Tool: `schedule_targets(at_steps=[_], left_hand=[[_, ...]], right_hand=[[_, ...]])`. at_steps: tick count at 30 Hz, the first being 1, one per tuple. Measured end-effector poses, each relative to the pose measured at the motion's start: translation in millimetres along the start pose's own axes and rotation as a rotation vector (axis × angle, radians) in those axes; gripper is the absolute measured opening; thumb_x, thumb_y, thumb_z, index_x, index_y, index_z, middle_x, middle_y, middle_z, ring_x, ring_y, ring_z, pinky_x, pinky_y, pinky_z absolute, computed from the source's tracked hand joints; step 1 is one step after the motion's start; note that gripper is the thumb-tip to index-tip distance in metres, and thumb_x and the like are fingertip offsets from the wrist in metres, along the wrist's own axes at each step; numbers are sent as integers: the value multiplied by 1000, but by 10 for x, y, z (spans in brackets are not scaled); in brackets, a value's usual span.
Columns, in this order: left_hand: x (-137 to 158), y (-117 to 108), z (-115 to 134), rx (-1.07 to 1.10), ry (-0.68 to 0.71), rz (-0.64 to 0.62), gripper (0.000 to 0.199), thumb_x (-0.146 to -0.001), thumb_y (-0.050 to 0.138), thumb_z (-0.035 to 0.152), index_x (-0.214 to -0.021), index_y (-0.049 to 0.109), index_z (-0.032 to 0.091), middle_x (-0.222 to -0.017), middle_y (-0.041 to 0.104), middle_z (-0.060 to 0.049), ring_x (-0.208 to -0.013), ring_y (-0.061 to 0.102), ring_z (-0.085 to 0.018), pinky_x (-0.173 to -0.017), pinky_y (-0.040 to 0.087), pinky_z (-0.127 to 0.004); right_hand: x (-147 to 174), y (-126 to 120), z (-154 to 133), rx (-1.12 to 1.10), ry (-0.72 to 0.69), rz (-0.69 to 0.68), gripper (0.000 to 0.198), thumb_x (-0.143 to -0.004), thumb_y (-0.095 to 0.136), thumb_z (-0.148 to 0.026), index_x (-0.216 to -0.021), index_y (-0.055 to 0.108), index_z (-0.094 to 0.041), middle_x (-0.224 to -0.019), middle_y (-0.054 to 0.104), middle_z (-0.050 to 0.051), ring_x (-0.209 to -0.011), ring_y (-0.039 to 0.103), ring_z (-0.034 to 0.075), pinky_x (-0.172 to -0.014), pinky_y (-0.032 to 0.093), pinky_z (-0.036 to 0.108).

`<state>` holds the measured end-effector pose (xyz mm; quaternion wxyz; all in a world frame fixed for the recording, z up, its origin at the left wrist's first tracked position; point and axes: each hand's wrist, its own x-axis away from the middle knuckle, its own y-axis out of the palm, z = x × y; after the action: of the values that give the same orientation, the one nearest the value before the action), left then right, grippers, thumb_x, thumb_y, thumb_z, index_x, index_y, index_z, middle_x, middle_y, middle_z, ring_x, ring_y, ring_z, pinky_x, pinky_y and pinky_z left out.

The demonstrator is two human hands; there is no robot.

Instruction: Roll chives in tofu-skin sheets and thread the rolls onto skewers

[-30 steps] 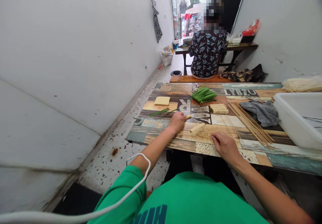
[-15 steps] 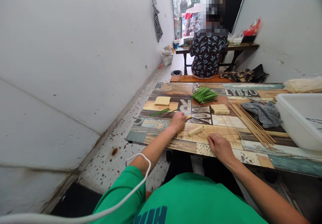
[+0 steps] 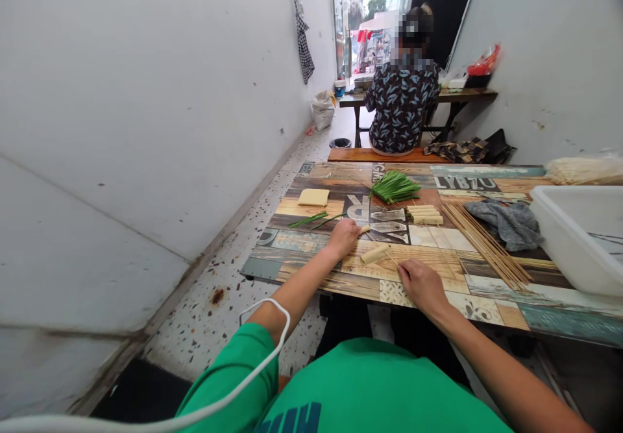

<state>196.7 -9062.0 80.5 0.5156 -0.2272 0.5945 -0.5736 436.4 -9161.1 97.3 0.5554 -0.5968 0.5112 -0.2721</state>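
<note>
1. In the head view, your left hand [image 3: 344,238] is resting on the table [image 3: 428,251] with its fingers curled, holding a short roll [image 3: 365,229]; only the roll's end is showing past your fingertips.
2. Your right hand [image 3: 422,284] is lying near the table's close edge, its fingers nearly closed, pinching a thin skewer [image 3: 393,259].
3. That skewer is running leftward to the right end of a pale tube [image 3: 374,254]; you cannot tell from here how far it is going in.
4. The tube is lying slanted on the table, between your two hands.
5. Beyond your left hand, a yellow sheet [image 3: 313,197] is lying flat, with loose stems [image 3: 308,219] sitting just on your side of it.
6. Ahead of you, a pile of greens [image 3: 395,187] is spreading out, and stacked rolls [image 3: 425,215] are lying just on your side of it.
7. To the right, spare skewers [image 3: 489,248] are lying in a slanting bundle, with a grey cloth [image 3: 509,223] beside them and a white tub [image 3: 574,251] standing farther right.
8. Beyond your table, a person [image 3: 403,105] is sitting with their back to you.
</note>
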Motion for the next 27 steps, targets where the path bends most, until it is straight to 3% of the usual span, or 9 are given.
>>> schedule_targets(at_steps=[16,27], left_hand=[[-3,-16,-5,36,0,-12,35,-95,50,26,-70,72,12,-72,66,-11,-71,58,-19,-65,37,-28],[-59,-103,-15,100,16,-77,33,-92,49,21,-70,73,11,-73,68,-11,-68,59,-16,-63,40,-26]], right_hand=[[-190,-25,-128,55,4,-98,27,-96,42,-19,-82,65,-16,-87,68,7,-82,63,19,-68,37,26],[-624,-20,-283,135,-45,-166,28,-97,39,-18,-88,65,-14,-92,67,10,-78,61,19,-66,35,29]])
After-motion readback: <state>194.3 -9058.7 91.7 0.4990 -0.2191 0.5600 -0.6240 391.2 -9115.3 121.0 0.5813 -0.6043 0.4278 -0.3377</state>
